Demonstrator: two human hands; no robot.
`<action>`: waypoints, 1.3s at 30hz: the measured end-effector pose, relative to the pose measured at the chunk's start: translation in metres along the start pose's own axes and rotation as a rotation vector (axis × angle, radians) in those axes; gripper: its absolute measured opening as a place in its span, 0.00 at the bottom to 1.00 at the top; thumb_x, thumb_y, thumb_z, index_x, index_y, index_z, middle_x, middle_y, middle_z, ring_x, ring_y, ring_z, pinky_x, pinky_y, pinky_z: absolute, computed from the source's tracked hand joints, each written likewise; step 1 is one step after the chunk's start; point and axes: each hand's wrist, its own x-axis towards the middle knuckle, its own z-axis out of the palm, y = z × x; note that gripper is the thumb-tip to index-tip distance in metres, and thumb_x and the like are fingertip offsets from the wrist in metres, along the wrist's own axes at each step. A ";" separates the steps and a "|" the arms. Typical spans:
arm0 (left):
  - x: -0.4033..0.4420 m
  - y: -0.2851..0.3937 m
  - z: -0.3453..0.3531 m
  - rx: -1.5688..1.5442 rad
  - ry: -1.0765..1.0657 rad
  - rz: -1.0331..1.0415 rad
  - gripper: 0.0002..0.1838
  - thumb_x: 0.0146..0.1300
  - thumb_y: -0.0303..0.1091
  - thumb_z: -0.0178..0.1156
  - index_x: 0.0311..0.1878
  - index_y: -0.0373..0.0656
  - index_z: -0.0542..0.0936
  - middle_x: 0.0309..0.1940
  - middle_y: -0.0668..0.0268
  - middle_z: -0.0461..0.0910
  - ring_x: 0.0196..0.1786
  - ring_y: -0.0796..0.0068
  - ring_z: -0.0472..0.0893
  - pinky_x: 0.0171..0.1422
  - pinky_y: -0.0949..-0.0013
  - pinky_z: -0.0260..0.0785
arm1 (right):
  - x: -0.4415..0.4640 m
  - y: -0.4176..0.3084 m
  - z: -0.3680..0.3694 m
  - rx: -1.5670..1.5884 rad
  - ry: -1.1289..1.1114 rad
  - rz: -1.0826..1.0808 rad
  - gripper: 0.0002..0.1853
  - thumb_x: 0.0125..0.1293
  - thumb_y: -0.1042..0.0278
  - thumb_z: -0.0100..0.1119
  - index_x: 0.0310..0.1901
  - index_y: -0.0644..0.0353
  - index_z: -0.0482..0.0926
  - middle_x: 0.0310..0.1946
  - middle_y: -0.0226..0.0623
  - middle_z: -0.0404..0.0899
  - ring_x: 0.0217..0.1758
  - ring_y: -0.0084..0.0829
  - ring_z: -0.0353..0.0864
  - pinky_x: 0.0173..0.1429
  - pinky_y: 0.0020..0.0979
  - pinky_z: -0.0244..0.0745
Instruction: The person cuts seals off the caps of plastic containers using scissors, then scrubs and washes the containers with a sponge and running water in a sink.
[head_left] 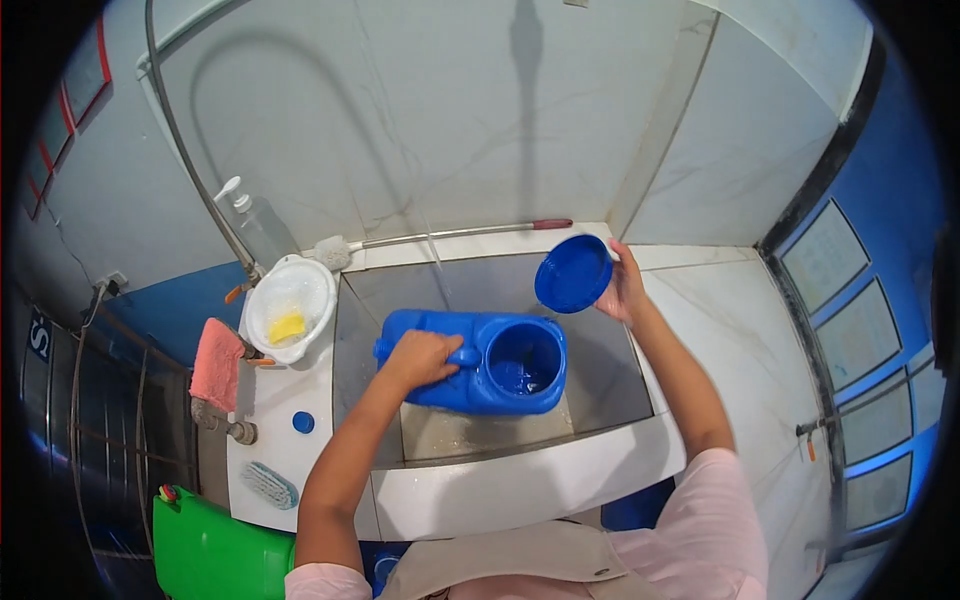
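A blue plastic water jug point(440, 395) lies on its side or stands in the tiled sink point(610, 365); I cannot tell which. Its wide round mouth is uncovered, with a little water glinting inside. My left hand point(424, 360) is wrapped round the jug's handle. Off to the right, above the sink's back edge, my right hand point(624, 290) grips a large round blue lid point(572, 274) by its rim, its hollow side towards me. The lid is apart from the jug. A thin stream of water falls behind the jug.
Left of the sink are a white basin point(262, 318) with suds and a yellow sponge point(287, 328), a pump bottle point(262, 228), a pink cloth point(215, 364), a small blue cap point(303, 422) and a scrub brush point(270, 485). A long-handled brush point(450, 236) lies along the back ledge.
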 end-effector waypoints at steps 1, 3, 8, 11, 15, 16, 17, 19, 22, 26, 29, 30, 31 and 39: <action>-0.010 0.002 0.002 0.009 0.007 -0.014 0.14 0.50 0.41 0.64 0.35 0.45 0.74 0.25 0.57 0.80 0.32 0.53 0.80 0.33 0.52 0.70 | 0.010 0.021 -0.005 0.010 0.077 -0.044 0.32 0.55 0.61 0.59 0.63 0.49 0.64 0.57 0.46 0.64 0.52 0.42 0.75 0.52 0.46 0.74; -0.031 0.007 0.010 -0.025 0.077 -0.028 0.13 0.51 0.41 0.63 0.33 0.45 0.73 0.25 0.60 0.79 0.31 0.56 0.80 0.32 0.54 0.71 | 0.032 0.062 -0.016 0.032 0.227 -0.126 0.27 0.59 0.66 0.54 0.61 0.52 0.66 0.55 0.44 0.66 0.48 0.39 0.76 0.44 0.43 0.80; -0.067 0.024 0.024 -0.016 0.103 -0.117 0.12 0.51 0.41 0.62 0.30 0.46 0.72 0.23 0.62 0.78 0.29 0.60 0.80 0.30 0.57 0.71 | 0.119 0.101 0.042 -0.356 0.388 -0.080 0.11 0.60 0.73 0.52 0.43 0.68 0.76 0.45 0.40 0.72 0.32 0.33 0.79 0.31 0.27 0.83; -0.082 0.030 0.032 -0.038 0.153 -0.131 0.12 0.52 0.42 0.63 0.30 0.46 0.72 0.24 0.64 0.78 0.30 0.62 0.81 0.31 0.58 0.71 | 0.168 0.110 0.082 -0.241 0.202 0.224 0.09 0.57 0.71 0.57 0.35 0.68 0.79 0.39 0.43 0.78 0.33 0.36 0.82 0.34 0.31 0.83; -0.097 0.032 0.036 -0.050 0.166 -0.172 0.12 0.53 0.40 0.63 0.31 0.46 0.71 0.24 0.65 0.78 0.31 0.62 0.81 0.32 0.58 0.72 | 0.185 0.128 0.114 -1.481 0.040 -0.095 0.10 0.54 0.68 0.61 0.34 0.66 0.82 0.35 0.49 0.82 0.40 0.47 0.83 0.45 0.42 0.79; -0.103 0.030 0.037 -0.043 0.171 -0.187 0.12 0.53 0.40 0.63 0.31 0.46 0.71 0.24 0.65 0.78 0.31 0.62 0.81 0.32 0.58 0.72 | 0.181 0.133 0.117 -1.633 0.012 -0.206 0.14 0.51 0.62 0.68 0.34 0.65 0.82 0.37 0.51 0.82 0.41 0.46 0.83 0.46 0.44 0.78; -0.109 0.027 0.041 -0.066 0.181 -0.189 0.12 0.52 0.40 0.63 0.32 0.46 0.71 0.25 0.65 0.78 0.32 0.61 0.81 0.33 0.58 0.72 | 0.181 0.138 0.120 -1.679 0.050 -0.171 0.14 0.51 0.60 0.67 0.33 0.62 0.82 0.34 0.47 0.83 0.42 0.46 0.82 0.47 0.42 0.76; -0.119 0.020 0.049 -0.086 0.202 -0.201 0.12 0.52 0.39 0.63 0.33 0.46 0.71 0.25 0.64 0.78 0.32 0.61 0.81 0.34 0.58 0.73 | 0.173 0.138 0.120 -1.762 -0.011 -0.266 0.13 0.53 0.60 0.66 0.34 0.61 0.81 0.35 0.45 0.82 0.43 0.44 0.80 0.46 0.42 0.76; -0.135 0.014 0.055 -0.138 0.163 -0.229 0.13 0.52 0.38 0.64 0.34 0.46 0.71 0.28 0.63 0.78 0.35 0.60 0.81 0.37 0.57 0.73 | 0.166 0.156 0.109 -1.792 0.002 -0.479 0.11 0.56 0.62 0.61 0.37 0.59 0.78 0.35 0.42 0.79 0.44 0.43 0.77 0.45 0.42 0.73; -0.150 0.005 0.059 -0.204 0.150 -0.258 0.14 0.51 0.38 0.65 0.35 0.45 0.71 0.30 0.61 0.78 0.39 0.58 0.80 0.41 0.57 0.72 | 0.161 0.160 0.099 -1.713 -0.120 -0.797 0.07 0.59 0.68 0.53 0.38 0.56 0.74 0.36 0.40 0.73 0.42 0.40 0.75 0.44 0.42 0.69; -0.150 0.001 0.065 -0.213 0.139 -0.259 0.14 0.51 0.38 0.65 0.35 0.44 0.71 0.32 0.61 0.78 0.40 0.57 0.79 0.42 0.56 0.72 | 0.164 0.160 0.098 -1.533 0.190 -0.806 0.05 0.59 0.70 0.51 0.36 0.56 0.73 0.33 0.41 0.71 0.42 0.42 0.73 0.44 0.41 0.68; -0.151 0.000 0.065 -0.202 0.128 -0.259 0.15 0.51 0.38 0.65 0.36 0.45 0.71 0.33 0.60 0.78 0.40 0.56 0.79 0.42 0.56 0.72 | 0.161 0.161 0.098 -1.535 0.195 -0.801 0.05 0.59 0.70 0.51 0.36 0.56 0.73 0.33 0.41 0.71 0.42 0.42 0.73 0.44 0.41 0.68; -0.152 0.000 0.064 -0.201 0.122 -0.252 0.15 0.51 0.38 0.65 0.36 0.45 0.71 0.33 0.60 0.78 0.40 0.56 0.79 0.42 0.56 0.72 | 0.156 0.162 0.098 -1.569 0.070 -0.829 0.05 0.58 0.71 0.51 0.36 0.56 0.73 0.33 0.42 0.70 0.42 0.43 0.72 0.44 0.42 0.68; -0.151 -0.002 0.064 -0.211 0.102 -0.264 0.15 0.51 0.39 0.65 0.37 0.45 0.71 0.33 0.60 0.78 0.41 0.57 0.79 0.42 0.57 0.72 | 0.153 0.150 0.105 -1.590 -0.012 -0.772 0.07 0.54 0.73 0.51 0.36 0.57 0.73 0.35 0.46 0.69 0.42 0.46 0.72 0.44 0.43 0.67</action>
